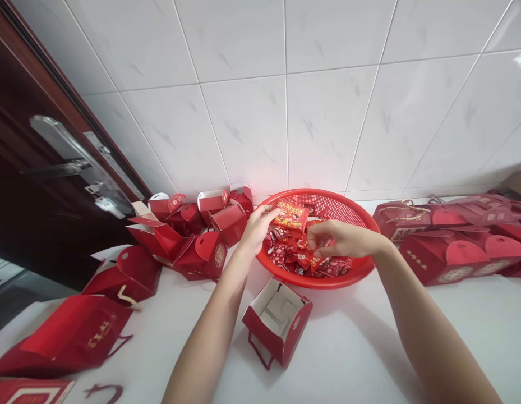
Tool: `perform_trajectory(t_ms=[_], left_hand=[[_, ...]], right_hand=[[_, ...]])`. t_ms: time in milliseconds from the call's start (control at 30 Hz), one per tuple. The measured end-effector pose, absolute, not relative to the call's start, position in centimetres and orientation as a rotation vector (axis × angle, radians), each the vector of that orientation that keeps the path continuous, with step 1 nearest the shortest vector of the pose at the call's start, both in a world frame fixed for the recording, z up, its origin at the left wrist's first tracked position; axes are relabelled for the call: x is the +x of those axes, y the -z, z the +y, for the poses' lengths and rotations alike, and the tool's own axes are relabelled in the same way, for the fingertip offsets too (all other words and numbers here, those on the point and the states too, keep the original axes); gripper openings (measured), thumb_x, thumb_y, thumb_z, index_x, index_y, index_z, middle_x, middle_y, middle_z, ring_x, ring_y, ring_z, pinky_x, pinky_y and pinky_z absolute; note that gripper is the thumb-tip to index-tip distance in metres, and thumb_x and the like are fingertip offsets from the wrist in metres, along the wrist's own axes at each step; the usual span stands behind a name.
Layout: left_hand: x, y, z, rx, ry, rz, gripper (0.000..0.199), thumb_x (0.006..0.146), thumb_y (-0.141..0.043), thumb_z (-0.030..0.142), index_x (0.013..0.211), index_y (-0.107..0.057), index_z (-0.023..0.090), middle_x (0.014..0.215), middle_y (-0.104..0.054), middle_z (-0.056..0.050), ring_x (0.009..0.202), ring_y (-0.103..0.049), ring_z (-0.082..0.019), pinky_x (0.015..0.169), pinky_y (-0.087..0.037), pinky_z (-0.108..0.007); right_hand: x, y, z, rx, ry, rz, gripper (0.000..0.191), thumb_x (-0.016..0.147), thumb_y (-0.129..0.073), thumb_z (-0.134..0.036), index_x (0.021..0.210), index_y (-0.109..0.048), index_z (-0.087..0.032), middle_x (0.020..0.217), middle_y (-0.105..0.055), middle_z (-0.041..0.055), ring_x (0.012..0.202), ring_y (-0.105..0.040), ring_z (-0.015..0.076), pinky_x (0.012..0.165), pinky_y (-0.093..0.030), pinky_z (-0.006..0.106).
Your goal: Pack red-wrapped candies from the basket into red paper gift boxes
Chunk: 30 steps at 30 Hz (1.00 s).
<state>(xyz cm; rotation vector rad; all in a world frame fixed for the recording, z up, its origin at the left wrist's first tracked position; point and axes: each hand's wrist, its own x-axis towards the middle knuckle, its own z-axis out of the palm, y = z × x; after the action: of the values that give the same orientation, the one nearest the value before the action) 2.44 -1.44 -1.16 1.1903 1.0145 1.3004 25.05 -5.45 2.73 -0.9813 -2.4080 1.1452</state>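
My left hand [261, 225] pinches a red and gold snack packet [290, 216] over the left part of a red plastic basket [363, 264]. Inside the basket lie many small wrapped candies [291, 252] in red wrappers. My right hand [340, 238] reaches over the basket with its fingers curled together at the candies; what they hold, if anything, is hidden. In front of the basket, between my forearms, stands an open red gift box [281, 322]. Its pale inside faces up and holds nothing I can see, and a dark red cord handle hangs at its near side.
Several open red boxes [201, 255] stand to the left on the white table [353, 359]. Closed red boxes [445, 255] with cord handles line the right side. A white tiled wall [319, 123] rises behind, and a dark door [41, 196] with keys in its lock is at far left.
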Motion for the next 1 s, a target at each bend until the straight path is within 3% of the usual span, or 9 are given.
perform_trajectory(t_ms=[400, 533, 1000], left_hand=[[2.4, 1.1, -1.6, 1.221, -1.273, 1.068, 0.022, 0.069, -0.079, 0.034, 0.083, -0.068, 0.021, 0.091, -0.067, 0.0, 0.088, -0.06, -0.017, 0.08, -0.043, -0.028], [2.5, 0.9, -1.8, 1.224, -1.245, 1.06, 0.028, 0.068, -0.081, 0.035, 0.089, -0.069, 0.021, 0.096, -0.069, -0.001, 0.09, -0.061, -0.019, 0.078, -0.045, -0.028], [2.4, 0.5, -2.5, 1.485, -1.11, 0.939, 0.034, 0.074, -0.082, 0.046, 0.09, -0.07, 0.02, 0.089, -0.067, -0.002, 0.088, -0.061, -0.02, 0.084, -0.046, -0.032]], right_hand=[[26.2, -2.7, -5.0, -0.989, -1.161, -2.193, 0.03, 0.078, -0.075, -0.03, 0.075, -0.046, -0.021, 0.07, -0.052, -0.0047, 0.063, -0.051, 0.0116, 0.058, -0.041, 0.025], [26.2, -2.8, -5.1, -0.989, -1.17, -2.104, 0.036, 0.078, -0.077, -0.04, 0.074, -0.046, -0.021, 0.068, -0.056, -0.0036, 0.062, -0.052, 0.0123, 0.056, -0.041, 0.026], [23.1, -1.5, -5.1, -0.999, -0.973, -1.948, 0.026, 0.083, -0.067, -0.032, 0.097, -0.047, -0.023, 0.072, -0.067, -0.0025, 0.069, -0.068, 0.0186, 0.067, -0.052, 0.033]])
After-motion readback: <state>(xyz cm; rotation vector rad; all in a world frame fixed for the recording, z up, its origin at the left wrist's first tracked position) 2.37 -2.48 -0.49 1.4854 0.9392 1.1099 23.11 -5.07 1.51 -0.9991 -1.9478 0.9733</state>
